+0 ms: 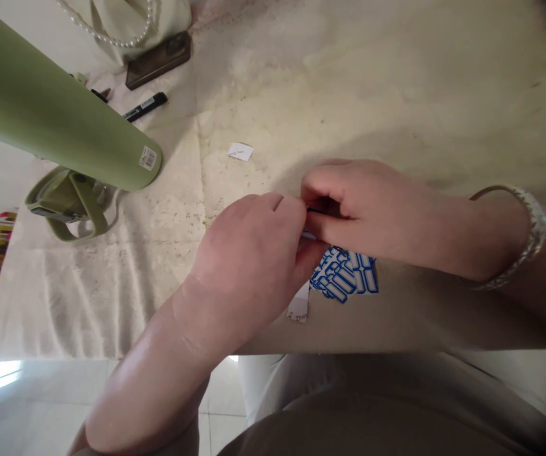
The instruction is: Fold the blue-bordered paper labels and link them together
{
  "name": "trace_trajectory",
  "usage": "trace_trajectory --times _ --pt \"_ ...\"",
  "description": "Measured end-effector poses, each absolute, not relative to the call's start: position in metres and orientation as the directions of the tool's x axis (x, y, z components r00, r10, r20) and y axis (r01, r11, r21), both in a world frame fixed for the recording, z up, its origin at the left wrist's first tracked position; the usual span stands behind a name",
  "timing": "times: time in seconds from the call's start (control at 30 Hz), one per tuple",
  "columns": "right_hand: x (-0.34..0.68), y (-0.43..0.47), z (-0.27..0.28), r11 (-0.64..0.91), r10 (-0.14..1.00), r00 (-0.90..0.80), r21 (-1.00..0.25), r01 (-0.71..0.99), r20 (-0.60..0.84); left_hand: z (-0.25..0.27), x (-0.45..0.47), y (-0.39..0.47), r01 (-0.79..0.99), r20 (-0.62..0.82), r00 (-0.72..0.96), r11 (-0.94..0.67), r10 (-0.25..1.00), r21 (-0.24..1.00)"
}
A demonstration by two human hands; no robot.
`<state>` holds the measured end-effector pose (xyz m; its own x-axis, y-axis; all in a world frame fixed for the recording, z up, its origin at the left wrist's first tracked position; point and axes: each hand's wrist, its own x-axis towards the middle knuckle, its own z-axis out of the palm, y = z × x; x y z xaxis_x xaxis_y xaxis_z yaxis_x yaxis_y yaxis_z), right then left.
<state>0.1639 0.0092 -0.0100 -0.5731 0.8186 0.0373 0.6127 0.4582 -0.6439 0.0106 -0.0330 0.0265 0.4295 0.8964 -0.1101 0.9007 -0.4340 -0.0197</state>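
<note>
My left hand [258, 253] and my right hand [368, 202] meet above the near part of the table, fingertips pressed together. Between them shows a sliver of something pale with a dark edge, mostly covered by my fingers, so its kind is not clear. Just below the fingers lies a pile of white labels with blue borders [344, 275]. Partly under my left hand is a strip of white paper [298, 307] with printed letters. Farther off, to the left, a small white paper piece [241, 151] with print rests on the cloth.
A tall green bottle [64, 107] stands at the left, beside a green lid with a loop handle [71, 202]. Behind are a black marker [146, 106], a phone [159, 60] and a pale bag [168, 16] with a pearl strand. The table's near edge [372, 350] runs before my lap.
</note>
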Motion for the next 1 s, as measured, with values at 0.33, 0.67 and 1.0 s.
trace_trajectory --times 0.33,0.67,1.0 --pt "0.1635 0.0088 -0.0112 0.479 0.81 -0.582 -0.644 0.596 0.064 0.0283 0.0107 -0.0357 0.89 -0.108 0.447 -0.453 0.888 -0.044" --pt "0.1638 0.0082 -0.0125 0.529 0.794 -0.596 -0.619 0.581 0.118 0.0289 0.0115 -0.0379 0.878 -0.097 0.464 -0.471 0.881 -0.079" --pt "0.1642 0.0071 -0.0139 0.55 0.778 -0.615 -0.613 0.567 0.129 0.029 0.0115 -0.0431 0.849 -0.05 0.514 -0.516 0.856 -0.114"
